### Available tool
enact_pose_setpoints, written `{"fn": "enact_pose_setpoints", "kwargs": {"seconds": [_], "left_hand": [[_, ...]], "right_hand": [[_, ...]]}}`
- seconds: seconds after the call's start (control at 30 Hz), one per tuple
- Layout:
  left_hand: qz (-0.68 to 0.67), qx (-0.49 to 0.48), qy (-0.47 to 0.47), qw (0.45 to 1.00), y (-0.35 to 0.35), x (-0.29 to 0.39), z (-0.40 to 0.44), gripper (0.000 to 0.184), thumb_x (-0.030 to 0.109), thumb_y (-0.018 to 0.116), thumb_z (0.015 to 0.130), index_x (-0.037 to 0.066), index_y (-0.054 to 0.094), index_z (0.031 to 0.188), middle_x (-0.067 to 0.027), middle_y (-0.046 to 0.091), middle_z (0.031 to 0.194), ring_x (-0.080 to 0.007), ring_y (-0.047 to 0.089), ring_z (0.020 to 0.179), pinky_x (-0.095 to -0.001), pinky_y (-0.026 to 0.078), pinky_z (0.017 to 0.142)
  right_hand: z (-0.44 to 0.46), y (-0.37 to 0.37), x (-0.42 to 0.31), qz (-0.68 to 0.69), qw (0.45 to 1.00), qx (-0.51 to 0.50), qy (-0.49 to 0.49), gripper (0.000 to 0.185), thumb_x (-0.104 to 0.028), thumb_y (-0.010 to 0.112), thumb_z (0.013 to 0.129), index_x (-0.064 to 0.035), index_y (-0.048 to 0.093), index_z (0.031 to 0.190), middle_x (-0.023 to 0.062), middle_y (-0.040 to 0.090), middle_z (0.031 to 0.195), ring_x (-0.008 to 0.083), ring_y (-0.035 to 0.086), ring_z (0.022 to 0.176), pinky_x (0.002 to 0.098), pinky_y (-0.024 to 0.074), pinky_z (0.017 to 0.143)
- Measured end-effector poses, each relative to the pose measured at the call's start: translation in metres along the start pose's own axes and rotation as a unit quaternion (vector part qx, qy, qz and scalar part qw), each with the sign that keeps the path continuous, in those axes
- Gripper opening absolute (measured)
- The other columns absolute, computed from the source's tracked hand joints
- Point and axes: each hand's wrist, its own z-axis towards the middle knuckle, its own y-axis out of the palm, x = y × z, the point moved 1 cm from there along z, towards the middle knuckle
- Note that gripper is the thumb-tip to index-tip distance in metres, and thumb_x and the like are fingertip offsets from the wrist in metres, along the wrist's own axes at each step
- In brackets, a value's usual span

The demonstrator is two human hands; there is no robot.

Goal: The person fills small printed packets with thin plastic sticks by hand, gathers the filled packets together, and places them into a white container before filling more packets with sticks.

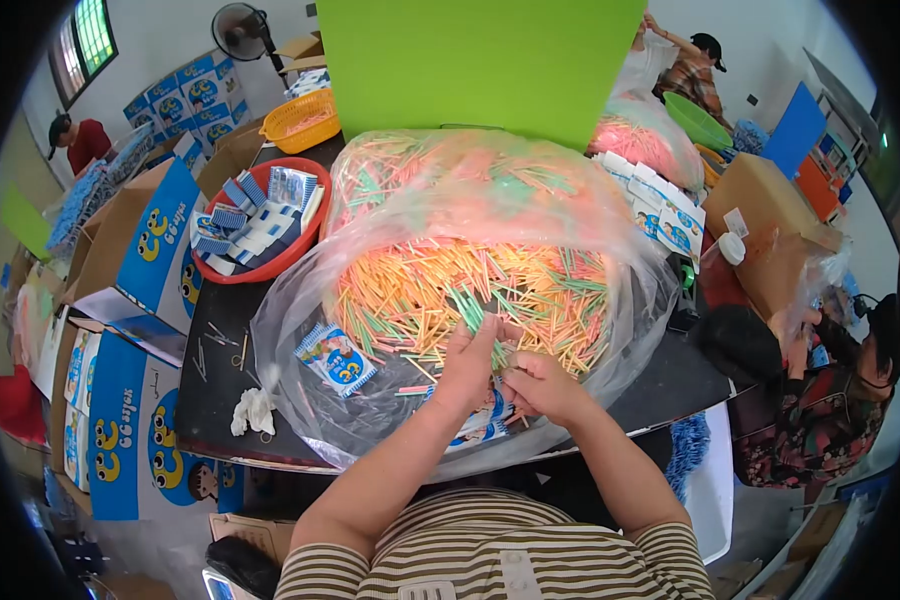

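Observation:
A large clear plastic bag (pixel 295 300) lies open on the table, full of thin coloured sticks (pixel 400 290) in orange, pink, yellow and green. Over its near side, my left hand (pixel 470 362) grips a bunch of green sticks (pixel 464 304) that poke up past the fingers. Close beside it, my right hand (pixel 548 388) has its fingers pinched together near the lower ends of that bunch; what they hold is partly hidden. A blue-and-white printed packet (pixel 336 360) rests on the bag to the left. Another packet (pixel 478 424) lies partly covered under my hands.
A red basin (pixel 260 272) of small packets stands at the left, near scissors (pixel 240 355) and crumpled tissue (pixel 254 411). A yellow basket (pixel 300 118) and a green panel (pixel 480 65) are behind. Printed cartons (pixel 120 420) line the left. A co-worker (pixel 820 410) sits at the right.

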Motion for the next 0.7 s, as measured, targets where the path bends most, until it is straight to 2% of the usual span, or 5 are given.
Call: {"fn": "enact_pose_setpoints", "kwargs": {"seconds": [0.13, 0.23, 0.33, 0.6, 0.7], "left_hand": [[-0.066, 0.025, 0.004, 0.998, -0.013, 0.013, 0.019, 0.021, 0.02, 0.042, 0.097, 0.002, 0.052, 0.091, -0.0087, 0.061, 0.083, -0.0158, 0.057, 0.08, -0.0334, 0.047, 0.074], [-0.122, -0.005, 0.034, 0.992, -0.018, 0.024, 0.017, 0.023, 0.018, 0.04, 0.098, 0.001, 0.053, 0.089, -0.0101, 0.062, 0.085, -0.0169, 0.057, 0.082, -0.0334, 0.047, 0.071], [-0.121, -0.025, -0.074, 0.99, -0.003, 0.009, -0.006, 0.023, 0.021, 0.041, 0.098, 0.002, 0.053, 0.092, -0.0108, 0.062, 0.086, -0.0164, 0.059, 0.08, -0.0331, 0.05, 0.072], [-0.04, -0.097, -0.089, 0.99, -0.027, -0.001, -0.023, 0.017, 0.021, 0.041, 0.098, 0.008, 0.052, 0.097, -0.0066, 0.06, 0.086, -0.0146, 0.057, 0.072, -0.0279, 0.049, 0.065], [0.002, -0.181, -0.123, 0.976, -0.027, 0.008, -0.027, 0.015, 0.02, 0.041, 0.098, 0.009, 0.052, 0.097, -0.0051, 0.059, 0.084, -0.0138, 0.056, 0.068, -0.0267, 0.046, 0.061]], "right_hand": [[0.002, -0.019, 0.008, -0.462, 0.859, 0.148, -0.163, 0.013, -0.015, 0.053, 0.085, -0.002, 0.054, 0.083, 0.0123, 0.055, 0.066, 0.0299, 0.053, 0.054, 0.0367, 0.0439, 0.053], [-0.014, -0.016, -0.023, -0.466, 0.775, 0.258, -0.34, 0.015, -0.017, 0.054, 0.083, -0.0015, 0.055, 0.082, 0.0189, 0.056, 0.071, 0.0403, 0.053, 0.064, 0.0451, 0.0444, 0.062], [0.0, 0.011, -0.007, -0.394, 0.896, 0.091, -0.181, 0.015, -0.017, 0.053, 0.084, -0.002, 0.056, 0.084, 0.0198, 0.058, 0.075, 0.0396, 0.056, 0.069, 0.0461, 0.0454, 0.064], [-0.017, 0.008, -0.055, -0.38, 0.923, -0.005, -0.058, 0.026, -0.027, 0.059, 0.082, -0.0004, 0.06, 0.082, 0.0184, 0.06, 0.075, 0.0333, 0.059, 0.061, 0.0383, 0.0477, 0.057], [0.005, -0.017, -0.066, -0.358, 0.856, 0.192, -0.319, 0.027, -0.026, 0.059, 0.083, 0.0007, 0.06, 0.083, 0.0135, 0.063, 0.077, 0.0258, 0.059, 0.054, 0.0359, 0.0477, 0.055]]}}
